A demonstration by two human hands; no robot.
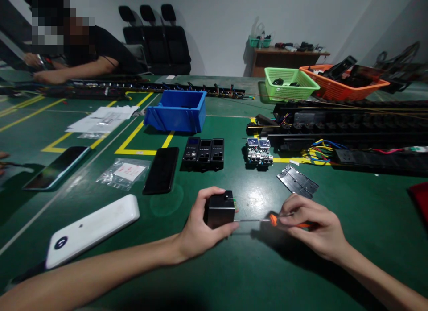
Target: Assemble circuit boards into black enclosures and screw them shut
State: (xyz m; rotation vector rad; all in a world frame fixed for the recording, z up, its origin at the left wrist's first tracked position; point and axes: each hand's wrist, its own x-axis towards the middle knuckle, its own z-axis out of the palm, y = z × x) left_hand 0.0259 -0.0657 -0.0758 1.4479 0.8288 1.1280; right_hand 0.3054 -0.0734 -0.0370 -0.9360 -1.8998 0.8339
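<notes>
My left hand point(203, 221) grips a small black plastic box point(221, 209), thumb below and fingers over its top. Green contacts show on the box's right side. In my right hand point(310, 224) is a screwdriver point(273, 220) with an orange handle. Its thin metal shaft points left, and the tip meets the lower right side of the box near my left thumb. Beyond my hands stand several black modules point(203, 154) in a row. Two bare circuit boards with small screens point(259, 151) sit farther right. A flat black cover point(297, 181) lies above my right hand.
A blue bin point(180, 110) stands behind the modules. Left lie a black phone point(161, 170), a plastic bag point(123, 172), another phone point(58, 168) and a white device point(93, 230). Black rails with wires point(351, 123), green point(290, 85) and orange baskets point(344, 85) fill the right back. A co-worker point(100, 47) sits across.
</notes>
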